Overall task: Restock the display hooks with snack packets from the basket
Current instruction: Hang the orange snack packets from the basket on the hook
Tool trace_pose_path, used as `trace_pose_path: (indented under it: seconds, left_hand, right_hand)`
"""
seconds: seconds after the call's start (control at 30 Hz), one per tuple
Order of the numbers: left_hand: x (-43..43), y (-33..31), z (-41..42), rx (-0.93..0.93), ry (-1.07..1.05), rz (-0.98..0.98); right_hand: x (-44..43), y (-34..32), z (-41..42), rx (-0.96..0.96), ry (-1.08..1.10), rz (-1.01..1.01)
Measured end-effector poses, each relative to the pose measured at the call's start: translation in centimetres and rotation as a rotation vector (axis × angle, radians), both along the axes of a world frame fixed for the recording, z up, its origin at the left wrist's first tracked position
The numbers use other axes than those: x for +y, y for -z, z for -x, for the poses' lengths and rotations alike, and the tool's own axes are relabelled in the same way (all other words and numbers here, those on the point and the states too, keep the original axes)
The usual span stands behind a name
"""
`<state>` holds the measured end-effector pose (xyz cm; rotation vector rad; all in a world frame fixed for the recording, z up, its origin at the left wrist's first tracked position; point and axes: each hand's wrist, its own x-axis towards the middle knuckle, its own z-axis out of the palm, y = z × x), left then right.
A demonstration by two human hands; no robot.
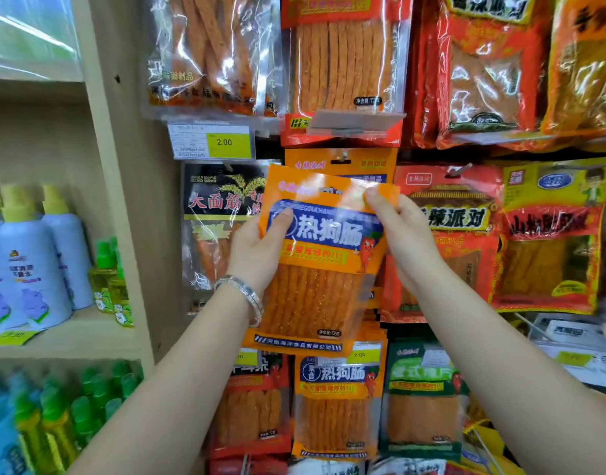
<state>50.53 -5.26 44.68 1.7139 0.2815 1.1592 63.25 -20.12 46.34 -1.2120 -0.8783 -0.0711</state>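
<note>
I hold an orange snack packet (320,269) with a blue label, tilted, in front of the display wall. My left hand (260,248) grips its left edge, thumb across the blue label. My right hand (402,231) pinches its top right corner. Directly behind it hangs a matching orange packet (342,162) on a hook (342,155). Another packet of the same kind (336,402) hangs in the row below. The basket is out of view.
Red and orange snack packets (459,234) fill hooks above, right and below. A black packet (222,214) hangs to the left under a 2.00 price tag (212,140). A beige shelf unit (123,200) on the left holds spray bottles (34,255) and green bottles (109,279).
</note>
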Motion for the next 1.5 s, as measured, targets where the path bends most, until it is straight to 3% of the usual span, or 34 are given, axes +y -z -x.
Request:
trace_pose_path:
  seconds: [0.17, 0.27, 0.37, 0.73, 0.87, 0.97, 1.1, 1.2, 1.5]
  left_hand:
    - [-1.0, -2.0, -0.2, -0.097, 0.109, -0.158]
    - [-1.4, -3.9, 0.1, -0.08, 0.037, -0.427]
    - [-2.2, -5.4, -0.2, -0.072, 0.051, -0.544]
    - [-2.6, -5.5, -0.5, -0.06, 0.089, -0.571]
    - [-1.7, -4.1, -1.2, -0.044, 0.106, -0.561]
    - [-0.5, -1.1, -2.0, 0.074, 0.034, -0.63]
    - [1.0, 3.4, -3.2, 0.261, -0.092, -0.878]
    - [1.5, 5.5, -4.2, 0.347, -0.181, -1.042]
    - [3.9, 4.3, -9.7, 0.602, -0.26, -1.031]
  right_hand:
    - [-0.7, -1.5, -0.3, -0.105, 0.158, -0.135]
    - [-0.6, -2.8, -0.5, -0.14, 0.205, -0.143]
    - [-0.1, -4.0, -0.9, -0.152, 0.259, -0.154]
    - [1.7, -5.1, -2.5, -0.145, 0.419, -0.027]
    - [1.4, -3.8, -2.4, -0.225, 0.527, -0.042]
    - [0.7, -1.2, -1.6, -0.328, 0.589, -0.112]
    - [0.0, 3.4, -1.6, -0.783, 0.876, 0.139]
    - [0.3, 5.5, -2.4, -1.017, 0.923, 0.362]
    - [3.6, 3.7, -6.8, -1.063, 0.989, 0.81]
